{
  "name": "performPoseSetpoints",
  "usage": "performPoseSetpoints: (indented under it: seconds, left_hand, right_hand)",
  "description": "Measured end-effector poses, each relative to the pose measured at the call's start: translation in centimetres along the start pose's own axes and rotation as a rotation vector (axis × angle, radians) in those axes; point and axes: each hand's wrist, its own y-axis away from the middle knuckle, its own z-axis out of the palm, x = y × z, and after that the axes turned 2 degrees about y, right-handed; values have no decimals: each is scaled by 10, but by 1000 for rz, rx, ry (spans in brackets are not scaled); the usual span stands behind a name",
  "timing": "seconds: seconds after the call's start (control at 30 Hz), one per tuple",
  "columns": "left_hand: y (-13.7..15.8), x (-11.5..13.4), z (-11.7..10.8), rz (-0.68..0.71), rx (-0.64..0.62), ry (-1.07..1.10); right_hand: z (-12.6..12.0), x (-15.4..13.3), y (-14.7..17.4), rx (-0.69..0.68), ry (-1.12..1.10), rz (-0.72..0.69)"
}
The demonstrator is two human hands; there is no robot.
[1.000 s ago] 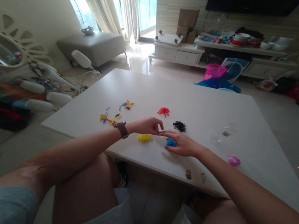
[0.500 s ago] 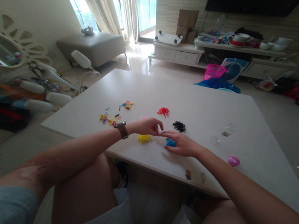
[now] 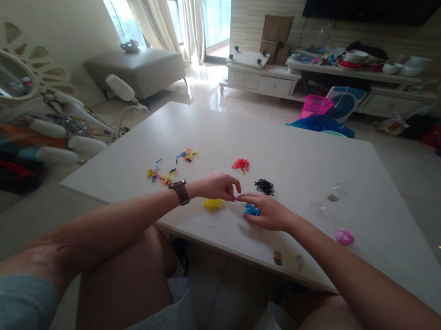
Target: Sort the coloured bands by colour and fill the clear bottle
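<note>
Over the white table [image 3: 311, 152], my left hand [image 3: 223, 187], with a wristwatch [image 3: 179, 191], has its fingers curled. Whatever those fingers hold is too small to make out. They meet the outstretched fingertips of my right hand [image 3: 271, 213], whose thumb and fingers are spread around a pile of small blue bands [image 3: 252, 210], partly covering it. Beside my left hand lies a yellow pile [image 3: 214, 204], and a pink pile [image 3: 212, 174] is mostly hidden behind it. Black bands [image 3: 265, 186] and red bands [image 3: 241, 164] lie beyond the hands.
Mixed coloured bands lie in a near heap [image 3: 161, 176] and a far heap [image 3: 188, 155] on the left. To the right are a clear container [image 3: 338, 191], a pink rounded object [image 3: 344, 237], a small yellow-and-blue figure [image 3: 277, 258] and a small pale piece [image 3: 299, 263] near the front edge.
Almost nothing differs. Both hands stay in the same place, with only a tiny shift of the fingers where they meet.
</note>
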Motion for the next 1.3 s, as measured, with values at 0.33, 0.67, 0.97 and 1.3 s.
performPoseSetpoints:
  seconds: [0.33, 0.67, 0.97, 1.3]
  left_hand:
    - [-1, -2, 0, -2, 15, -34]
    - [-2, -9, -1, -46, 56, -100]
    - [-5, -20, -4, -66, 156, -60]
    - [-8, -45, -26, -249, 452, -113]
  right_hand:
    - [-2, 3, -1, 102, -2, 15]
    - [-24, 25, 4, 325, 265, 412]
    - [-27, 31, 7, 222, 353, 640]
    - [-28, 31, 8, 213, 341, 657]
